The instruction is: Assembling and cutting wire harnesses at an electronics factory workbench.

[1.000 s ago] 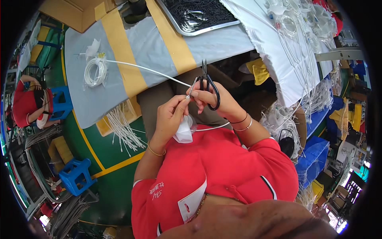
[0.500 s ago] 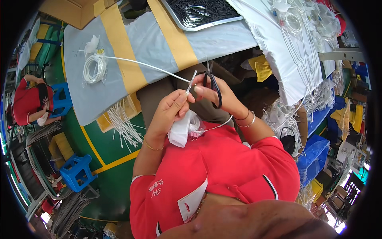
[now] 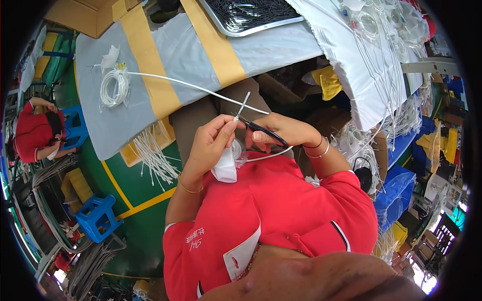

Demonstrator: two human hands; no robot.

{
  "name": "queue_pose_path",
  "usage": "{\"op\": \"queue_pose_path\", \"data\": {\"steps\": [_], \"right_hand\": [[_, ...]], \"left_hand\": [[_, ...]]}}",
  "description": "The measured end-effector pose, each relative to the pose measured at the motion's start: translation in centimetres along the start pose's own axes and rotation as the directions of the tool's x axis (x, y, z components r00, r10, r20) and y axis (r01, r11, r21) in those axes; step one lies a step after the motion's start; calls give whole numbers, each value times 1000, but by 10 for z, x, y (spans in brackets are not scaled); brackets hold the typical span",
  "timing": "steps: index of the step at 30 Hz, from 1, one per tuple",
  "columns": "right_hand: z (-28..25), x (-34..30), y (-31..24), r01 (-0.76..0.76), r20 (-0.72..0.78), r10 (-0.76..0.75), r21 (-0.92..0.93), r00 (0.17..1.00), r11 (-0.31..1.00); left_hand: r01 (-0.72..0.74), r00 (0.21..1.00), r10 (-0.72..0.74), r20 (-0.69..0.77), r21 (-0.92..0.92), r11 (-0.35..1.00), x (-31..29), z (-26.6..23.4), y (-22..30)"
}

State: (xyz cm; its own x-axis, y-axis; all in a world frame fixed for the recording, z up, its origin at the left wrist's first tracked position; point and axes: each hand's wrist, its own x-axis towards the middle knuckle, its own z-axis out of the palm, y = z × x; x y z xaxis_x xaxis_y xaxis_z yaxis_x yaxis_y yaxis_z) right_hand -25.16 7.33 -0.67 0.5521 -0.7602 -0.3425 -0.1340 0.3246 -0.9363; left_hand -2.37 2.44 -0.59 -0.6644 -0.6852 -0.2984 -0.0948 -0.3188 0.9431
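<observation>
My left hand (image 3: 213, 140) pinches the end of a white cable between thumb and fingers, and a thin silvery, see-through strand (image 3: 244, 104) sticks up from the pinch. In my right hand (image 3: 291, 128) is a pair of scissors (image 3: 271, 134) with black handles. The blades point left and meet the strand's base just above my left fingertips; whether they are closed on it is too small to tell. A small white wrapper (image 3: 225, 169) with coiled clear cable hangs below my left hand. A white cable (image 3: 196, 89) runs from a bagged coil (image 3: 115, 87) to behind my right hand.
The grey-covered table (image 3: 108, 128) with tan tape strips lies ahead, bearing a metal tray (image 3: 238, 34) of small black pieces. White cloth (image 3: 346, 75) with bagged cables is at right. Cable ends hang over a yellow bin (image 3: 131, 155) at left; a blue stool (image 3: 96, 218) stands lower left.
The scissors have swung from pointing upward to pointing left, with their blades now at the strand by my left fingers. My right hand has turned and lowered slightly.
</observation>
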Motion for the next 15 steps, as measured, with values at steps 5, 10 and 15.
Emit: {"op": "queue_pose_path", "data": {"steps": [5,10,15], "right_hand": [[-7,0,1,-20,69,22,-36,997,999],[-7,0,2,6,41,-2,-98,999,995],[-3,-1,-3,-13,-68,-10,-333,998,943]], "left_hand": [[15,1000,-15,8,40,999,0,-1,3],[23,1000,-24,12,76,997,0,-1,4],[-8,1000,8,-1,116,993,0,1,7]]}}
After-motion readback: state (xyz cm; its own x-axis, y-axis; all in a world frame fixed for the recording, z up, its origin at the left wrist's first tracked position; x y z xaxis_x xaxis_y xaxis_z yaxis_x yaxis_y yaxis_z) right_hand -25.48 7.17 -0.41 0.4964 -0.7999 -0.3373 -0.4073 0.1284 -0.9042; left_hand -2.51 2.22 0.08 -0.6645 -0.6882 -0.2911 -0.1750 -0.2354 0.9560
